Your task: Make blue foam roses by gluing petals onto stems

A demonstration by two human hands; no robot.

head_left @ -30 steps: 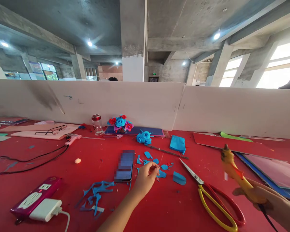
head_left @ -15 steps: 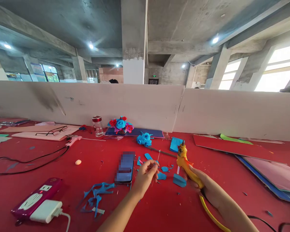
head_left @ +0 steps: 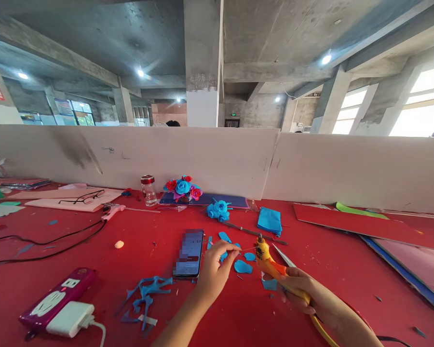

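My left hand is closed in a pinch on a thin wire, which points right toward the glue gun's nozzle. My right hand wraps round a yellow hot glue gun, nozzle up and tilted left. A pointed scissors blade sticks out beside the gun; whether the same hand grips the scissors I cannot tell. Cut blue petals lie on the red table between and below the hands. Behind them rest a blue paper flower cluster and a stack of blue paper.
A phone lies left of my left hand, with blue scraps nearer me. At left are a power strip and a pink glue gun. A glass bottle and a flower arrangement stand behind; coloured sheets lie right.
The wire has swung from upright to pointing right. My right hand has brought the glue gun left and lower, nearer the left fingers. More of the scissors blade now shows.
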